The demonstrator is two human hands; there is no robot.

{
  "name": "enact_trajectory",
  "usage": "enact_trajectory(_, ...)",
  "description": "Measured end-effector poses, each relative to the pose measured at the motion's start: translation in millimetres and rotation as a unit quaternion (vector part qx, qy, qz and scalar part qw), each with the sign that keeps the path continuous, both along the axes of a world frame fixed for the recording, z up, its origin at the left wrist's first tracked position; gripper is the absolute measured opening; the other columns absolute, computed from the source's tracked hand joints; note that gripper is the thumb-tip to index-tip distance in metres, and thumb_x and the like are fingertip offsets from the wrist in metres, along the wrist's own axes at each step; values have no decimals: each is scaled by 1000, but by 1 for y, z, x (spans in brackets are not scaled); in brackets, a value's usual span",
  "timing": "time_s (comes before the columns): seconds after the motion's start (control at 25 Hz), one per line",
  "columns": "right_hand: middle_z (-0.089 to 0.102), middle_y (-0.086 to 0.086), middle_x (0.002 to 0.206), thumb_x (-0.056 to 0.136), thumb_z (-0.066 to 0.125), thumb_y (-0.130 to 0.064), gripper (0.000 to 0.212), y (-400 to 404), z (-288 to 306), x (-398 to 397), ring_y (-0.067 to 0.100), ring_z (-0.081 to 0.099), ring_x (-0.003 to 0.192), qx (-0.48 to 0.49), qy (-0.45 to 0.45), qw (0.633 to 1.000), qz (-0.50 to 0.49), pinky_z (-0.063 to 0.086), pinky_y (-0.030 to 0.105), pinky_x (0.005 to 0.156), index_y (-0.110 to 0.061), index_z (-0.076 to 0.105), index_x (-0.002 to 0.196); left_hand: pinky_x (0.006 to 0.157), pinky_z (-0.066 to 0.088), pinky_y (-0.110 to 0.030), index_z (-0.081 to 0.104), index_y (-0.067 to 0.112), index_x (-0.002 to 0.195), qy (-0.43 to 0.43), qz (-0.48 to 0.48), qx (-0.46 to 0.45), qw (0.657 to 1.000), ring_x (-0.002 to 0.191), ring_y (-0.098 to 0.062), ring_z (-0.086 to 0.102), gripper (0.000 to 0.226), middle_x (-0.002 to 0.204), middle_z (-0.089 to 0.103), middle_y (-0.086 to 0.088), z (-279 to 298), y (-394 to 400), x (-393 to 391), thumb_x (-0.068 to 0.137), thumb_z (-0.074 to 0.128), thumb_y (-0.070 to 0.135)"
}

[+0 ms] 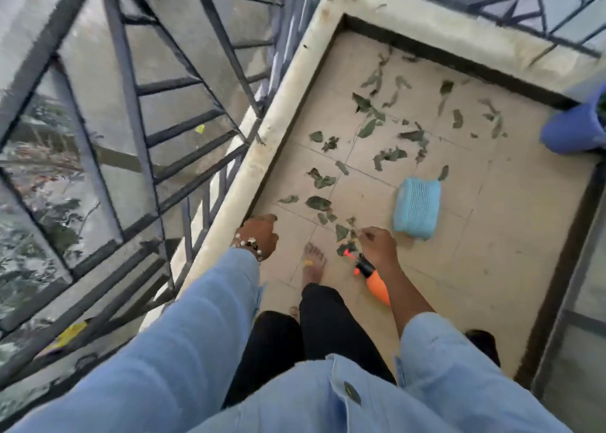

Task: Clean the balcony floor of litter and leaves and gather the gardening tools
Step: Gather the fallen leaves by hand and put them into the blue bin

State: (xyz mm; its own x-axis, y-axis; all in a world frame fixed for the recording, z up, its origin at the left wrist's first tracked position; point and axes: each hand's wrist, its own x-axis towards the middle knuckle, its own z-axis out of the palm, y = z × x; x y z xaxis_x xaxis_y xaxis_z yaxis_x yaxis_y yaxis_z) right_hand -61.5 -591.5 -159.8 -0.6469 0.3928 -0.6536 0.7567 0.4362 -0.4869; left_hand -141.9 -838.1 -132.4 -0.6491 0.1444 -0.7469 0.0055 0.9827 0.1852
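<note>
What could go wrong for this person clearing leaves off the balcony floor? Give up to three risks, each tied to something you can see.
1. The bare foot stands right beside the orange spray bottle lying on the tiles; a step could roll on it.
2. Dry leaves lie near the railing, whose gaps open over the drop, so swept litter may fall below.
3. The right hand seems to pinch only a leaf or two; a weak grip could scatter them again.

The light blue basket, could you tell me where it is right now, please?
In the head view the light blue basket lies on the tiled floor, right of centre, just beyond the right hand.
</note>
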Motion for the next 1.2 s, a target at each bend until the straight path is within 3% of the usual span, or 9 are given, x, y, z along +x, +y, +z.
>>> enact_trajectory(0.32,70,15,109,88,55,-4,22,17,-138,-19,29,61,107,-6,-69,995,-72,41,27,86,-4,72,102,100,43,-40,42,18,140,-31,-57,51,997,121,-30,53,48,132,58,-9,-141,54,-54,94,52,25)
enact_trajectory(0.52,68,26,100,87,51,3,20,5,-310,0,37,61,99,-28,-116,992,-49,39,35,82,10,69,94,99,43,-38,44,15,139,-62,-88,52,993,121,-29,52,46,130,60,-9,-306,71,-60,94,52,22)
enact_trajectory(0.6,65,24,111,89,50,-2,25,-8,-383,17,36,58,107,-45,-172,984,-20,39,34,87,8,66,105,98,44,-37,46,13,137,-73,-81,61,992,119,-30,53,44,124,63,-9,-371,77,-54,94,52,20)
enact_trajectory(0.76,34,30,143,91,51,-11,59,-21,-478,43,37,40,128,2,-256,967,11,35,33,99,-2,28,145,95,47,-37,53,15,131,-99,-46,55,993,113,-30,57,38,111,69,-9,-465,84,-31,94,51,21)
enact_trajectory(0.88,2,32,153,95,49,-13,76,-22,-520,54,41,19,140,110,-268,954,71,24,38,110,-11,-2,152,97,45,-34,57,17,127,-124,-48,42,990,115,-32,55,35,115,66,-14,-514,89,-14,94,52,26)
enact_trajectory(0.96,10,32,152,96,38,-8,64,-26,-541,59,43,21,140,186,-253,942,118,22,44,112,-6,6,152,95,43,-30,59,18,125,-123,-37,40,991,113,-31,57,33,118,65,-15,-528,95,-11,94,53,29)
enact_trajectory(1.04,44,27,138,90,23,-1,51,-32,-555,61,39,42,128,259,-207,925,187,36,42,102,1,39,139,92,40,-25,61,17,123,-117,-22,53,992,112,-29,57,31,115,66,-13,-532,105,-9,95,53,28)
enact_trajectory(1.12,65,17,106,80,38,2,39,-32,-558,59,29,61,102,319,-138,913,212,50,33,82,-2,67,105,94,41,-25,63,16,119,-124,-8,59,990,112,-28,58,29,112,69,-11,-536,110,-4,95,54,28)
enact_trajectory(1.2,67,15,75,59,63,10,20,-26,-550,50,26,65,72,287,-40,951,108,51,26,59,-2,70,74,97,48,-33,66,20,105,-141,52,75,986,106,-29,62,19,105,71,-11,-539,112,4,93,55,30)
